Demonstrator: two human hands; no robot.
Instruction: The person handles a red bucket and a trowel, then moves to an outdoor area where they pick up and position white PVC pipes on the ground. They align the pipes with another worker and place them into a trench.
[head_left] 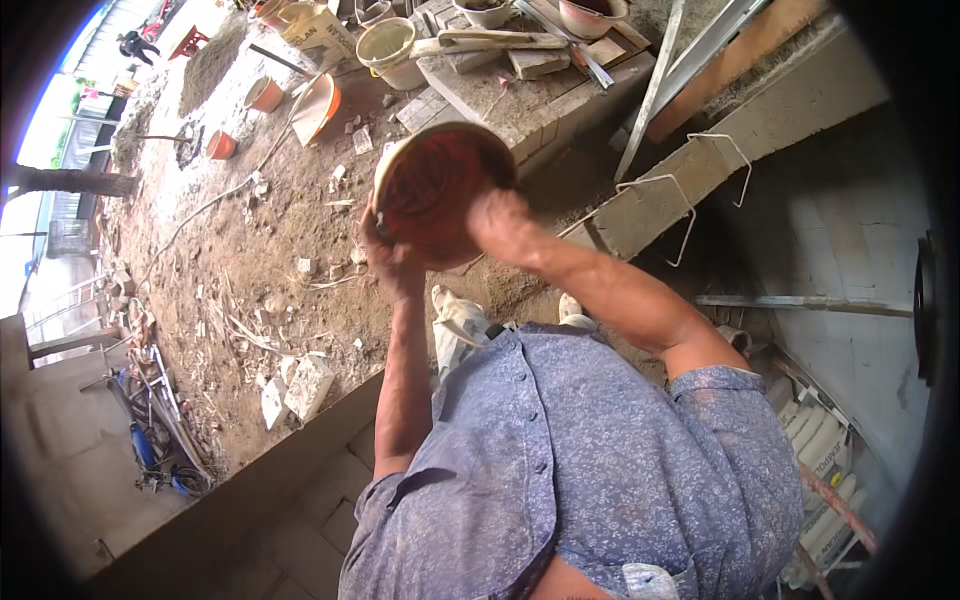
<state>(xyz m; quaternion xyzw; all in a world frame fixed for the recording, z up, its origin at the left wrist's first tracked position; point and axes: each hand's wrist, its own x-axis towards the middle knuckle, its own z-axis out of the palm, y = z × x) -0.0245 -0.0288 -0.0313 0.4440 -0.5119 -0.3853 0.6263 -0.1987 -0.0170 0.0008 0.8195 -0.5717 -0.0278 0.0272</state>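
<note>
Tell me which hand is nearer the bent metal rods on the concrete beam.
Right: the right hand reaches into the red bowl, left of the bent metal rods. The left hand holds the bowl's left edge, farther from them.

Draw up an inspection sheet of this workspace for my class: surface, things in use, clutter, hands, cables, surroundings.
Surface: brown dirt ground, uneven, littered with broken pieces.
Things in use: round bowl, tilted, reddish inside.
Clutter: pale bucket, orange bucket, pale slabs.
Hands: left hand holds the bowl's side; right hand is at its inside, grip unclear.
Cables: thin line across the dirt; cable or hose unclear.
Surroundings: grey wall and concrete beam at right.
</note>
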